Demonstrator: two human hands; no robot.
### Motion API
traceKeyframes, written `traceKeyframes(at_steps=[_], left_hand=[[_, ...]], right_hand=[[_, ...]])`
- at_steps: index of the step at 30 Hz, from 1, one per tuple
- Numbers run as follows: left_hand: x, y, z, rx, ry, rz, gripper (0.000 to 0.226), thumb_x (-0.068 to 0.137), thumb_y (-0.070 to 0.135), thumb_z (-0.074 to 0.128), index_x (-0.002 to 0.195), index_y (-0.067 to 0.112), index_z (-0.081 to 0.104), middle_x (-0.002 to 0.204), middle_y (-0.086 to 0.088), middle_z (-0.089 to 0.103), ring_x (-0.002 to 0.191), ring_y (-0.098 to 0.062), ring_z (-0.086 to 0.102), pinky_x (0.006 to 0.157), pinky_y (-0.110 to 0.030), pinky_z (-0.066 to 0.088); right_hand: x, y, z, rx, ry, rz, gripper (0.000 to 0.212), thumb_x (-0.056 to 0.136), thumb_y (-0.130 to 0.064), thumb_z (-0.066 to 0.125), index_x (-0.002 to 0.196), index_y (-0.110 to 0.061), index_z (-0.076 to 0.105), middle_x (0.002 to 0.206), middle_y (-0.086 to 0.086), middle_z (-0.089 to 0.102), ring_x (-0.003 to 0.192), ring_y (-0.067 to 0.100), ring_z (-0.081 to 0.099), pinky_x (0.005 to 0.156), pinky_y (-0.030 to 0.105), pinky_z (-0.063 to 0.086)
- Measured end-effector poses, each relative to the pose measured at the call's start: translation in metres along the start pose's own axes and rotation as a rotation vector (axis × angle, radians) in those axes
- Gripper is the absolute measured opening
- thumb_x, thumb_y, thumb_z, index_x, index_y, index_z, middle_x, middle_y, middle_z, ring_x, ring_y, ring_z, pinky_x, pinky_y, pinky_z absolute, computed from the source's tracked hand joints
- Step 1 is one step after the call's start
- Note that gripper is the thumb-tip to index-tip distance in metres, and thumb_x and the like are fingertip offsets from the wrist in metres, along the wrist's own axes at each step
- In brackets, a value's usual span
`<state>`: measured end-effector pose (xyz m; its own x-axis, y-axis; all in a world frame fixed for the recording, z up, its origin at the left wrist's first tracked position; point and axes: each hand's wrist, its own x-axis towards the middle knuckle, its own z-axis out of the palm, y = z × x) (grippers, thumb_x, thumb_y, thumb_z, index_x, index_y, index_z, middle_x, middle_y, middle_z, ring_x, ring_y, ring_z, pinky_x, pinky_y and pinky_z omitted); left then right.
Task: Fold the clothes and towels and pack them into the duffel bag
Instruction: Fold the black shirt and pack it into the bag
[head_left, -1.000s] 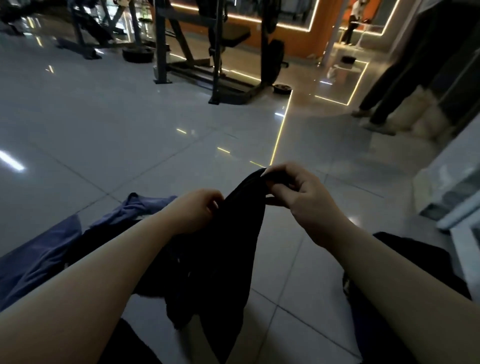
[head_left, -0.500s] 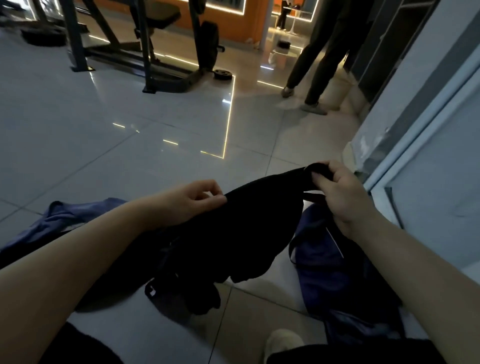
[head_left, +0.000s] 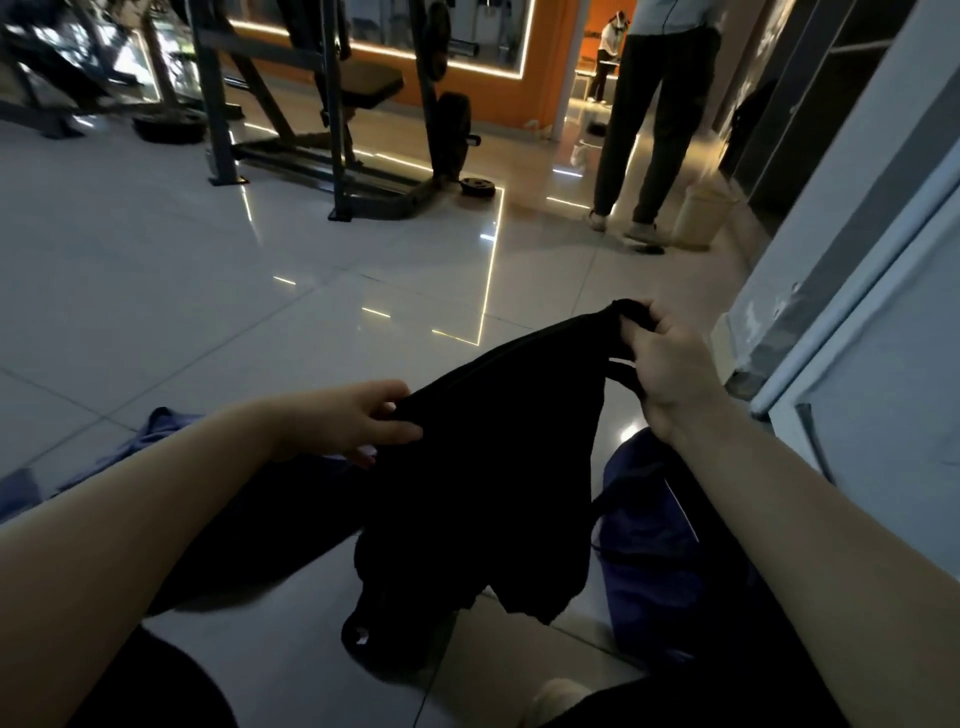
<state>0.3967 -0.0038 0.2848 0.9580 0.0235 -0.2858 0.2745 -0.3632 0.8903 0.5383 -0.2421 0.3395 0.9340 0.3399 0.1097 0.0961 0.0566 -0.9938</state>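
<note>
Glossy gym tiles (head_left: 218, 291) spread ahead. Both hands pinch a black garment (head_left: 493, 467) — left hand (head_left: 358, 421) at nine o'clock, right hand (head_left: 660, 364) at two — above the navy duffel bag (head_left: 649, 545) at four. Its dangling hem may drag and bunch, spoiling the fold.

Glossy tiled floor (head_left: 218, 291), weight machine (head_left: 332, 114), orange wall (head_left: 545, 62), dim light.
</note>
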Motion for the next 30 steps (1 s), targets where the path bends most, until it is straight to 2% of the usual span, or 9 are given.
traceKeyframes(at_steps=[2, 5, 8, 10, 13, 15, 21, 24, 30], left_hand=[[-0.009, 0.005, 0.005, 0.108, -0.069, 0.047, 0.016, 0.089, 0.007, 0.064, 0.094, 0.016, 0.052, 0.08, 0.004, 0.059, 0.069, -0.004, 0.056, 0.063, -0.017, 0.046], [-0.029, 0.008, 0.021, 0.494, -0.225, -0.007, 0.02, 0.087, 0.016, 0.068, 0.09, 0.03, 0.054, 0.083, 0.01, 0.062, 0.072, 0.003, 0.057, 0.071, -0.013, 0.045], [-0.046, 0.003, 0.034, 0.655, -0.149, 0.007, 0.02, 0.09, 0.024, 0.063, 0.086, 0.042, 0.055, 0.093, 0.015, 0.066, 0.084, 0.005, 0.06, 0.075, -0.008, 0.043], [-0.056, 0.002, 0.034, 0.664, 0.004, 0.031, 0.012, 0.09, 0.026, 0.063, 0.089, 0.038, 0.059, 0.095, 0.015, 0.066, 0.088, 0.003, 0.06, 0.077, -0.008, 0.044], [-0.06, -0.001, 0.028, 0.623, 0.174, 0.059, 0.013, 0.088, 0.031, 0.066, 0.087, 0.04, 0.058, 0.095, 0.013, 0.067, 0.088, -0.001, 0.062, 0.085, -0.023, 0.05], [-0.055, 0.001, 0.027, 0.56, 0.249, 0.062, 0.012, 0.086, 0.035, 0.068, 0.092, 0.039, 0.058, 0.094, 0.012, 0.066, 0.085, -0.002, 0.063, 0.08, -0.02, 0.051], [-0.024, 0.037, 0.049, 0.076, 0.243, 0.182, 0.056, 0.068, 0.046, 0.076, 0.117, 0.038, 0.05, 0.112, 0.008, 0.061, 0.097, -0.009, 0.064, 0.086, -0.03, 0.055], [-0.003, 0.045, 0.077, 0.153, 0.329, 0.186, 0.073, 0.072, 0.037, 0.08, 0.135, 0.026, 0.043, 0.122, 0.002, 0.06, 0.106, -0.016, 0.061, 0.093, -0.034, 0.052], [0.019, 0.028, 0.074, 0.393, 0.311, 0.194, 0.042, 0.083, 0.014, 0.066, 0.124, 0.008, 0.057, 0.111, -0.009, 0.065, 0.107, -0.025, 0.061, 0.077, -0.023, 0.04]], right_hand=[[0.003, -0.004, -0.003, 0.073, 0.03, 0.003, 0.02, 0.1, -0.005, 0.043, 0.09, -0.017, 0.055, 0.082, -0.001, 0.06, 0.062, 0.004, 0.061, 0.052, 0.018, 0.049], [0.009, -0.01, -0.012, 0.19, 0.122, 0.023, 0.023, 0.102, -0.008, 0.039, 0.09, -0.021, 0.055, 0.08, -0.002, 0.058, 0.065, 0.008, 0.058, 0.056, 0.021, 0.05], [0.012, -0.009, -0.017, 0.235, 0.11, 0.044, 0.021, 0.102, -0.009, 0.039, 0.092, -0.02, 0.054, 0.079, -0.001, 0.055, 0.067, 0.01, 0.055, 0.056, 0.022, 0.048], [0.008, -0.005, -0.012, 0.175, 0.059, 0.07, 0.019, 0.102, -0.01, 0.04, 0.093, -0.019, 0.054, 0.081, -0.002, 0.056, 0.067, 0.008, 0.056, 0.055, 0.02, 0.049], [-0.005, -0.004, 0.007, 0.058, -0.05, 0.062, 0.016, 0.101, -0.008, 0.042, 0.093, -0.017, 0.053, 0.083, 0.0, 0.057, 0.069, 0.009, 0.057, 0.054, 0.019, 0.048], [-0.016, -0.009, 0.02, 0.007, -0.112, 0.033, 0.017, 0.099, -0.006, 0.044, 0.09, -0.016, 0.053, 0.083, 0.001, 0.057, 0.071, 0.011, 0.056, 0.057, 0.019, 0.047], [-0.048, -0.037, 0.05, 0.117, -0.287, -0.112, 0.025, 0.099, -0.003, 0.041, 0.091, -0.019, 0.058, 0.088, 0.002, 0.061, 0.08, 0.013, 0.06, 0.06, 0.019, 0.049], [-0.054, -0.054, 0.051, 0.349, -0.291, -0.121, 0.022, 0.099, -0.007, 0.042, 0.096, -0.019, 0.06, 0.087, -0.002, 0.065, 0.08, 0.01, 0.063, 0.061, 0.021, 0.052], [-0.031, -0.056, 0.005, 0.672, -0.065, -0.03, 0.017, 0.099, -0.014, 0.044, 0.096, -0.02, 0.06, 0.076, -0.002, 0.066, 0.065, 0.011, 0.065, 0.054, 0.022, 0.052]])
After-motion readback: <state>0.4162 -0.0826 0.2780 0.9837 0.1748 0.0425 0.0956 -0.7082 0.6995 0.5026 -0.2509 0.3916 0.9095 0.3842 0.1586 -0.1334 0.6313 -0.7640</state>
